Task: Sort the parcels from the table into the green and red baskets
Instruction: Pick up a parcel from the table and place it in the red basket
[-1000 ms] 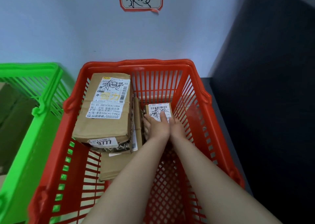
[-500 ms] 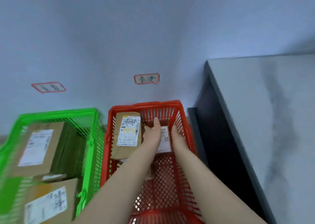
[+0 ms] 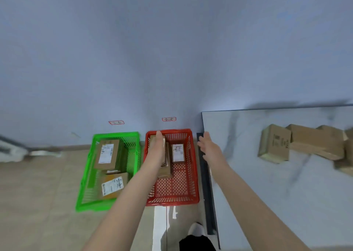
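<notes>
The red basket (image 3: 172, 197) stands on the floor beside the table's left edge. Inside it a small labelled parcel (image 3: 178, 152) lies at the back right, next to a bigger brown box (image 3: 166, 169). My left hand (image 3: 157, 149) hovers flat over that bigger box, holding nothing. My right hand (image 3: 208, 145) is open in the air above the gap between basket and table. The green basket (image 3: 86, 193) to the left holds two labelled parcels (image 3: 107, 154) (image 3: 112, 185). Several brown parcels (image 3: 275, 143) lie on the table at the right.
The marble-look table (image 3: 267, 193) fills the right side, its dark edge (image 3: 207, 193) close to the red basket. Two red-framed labels (image 3: 169, 119) (image 3: 116, 122) hang on the wall behind the baskets. My white shoe (image 3: 194, 228) stands on the tan floor.
Both hands let go of the small labelled parcel, which now lies in the red basket. My head rose and pulled back; my right hand swung out toward the table.
</notes>
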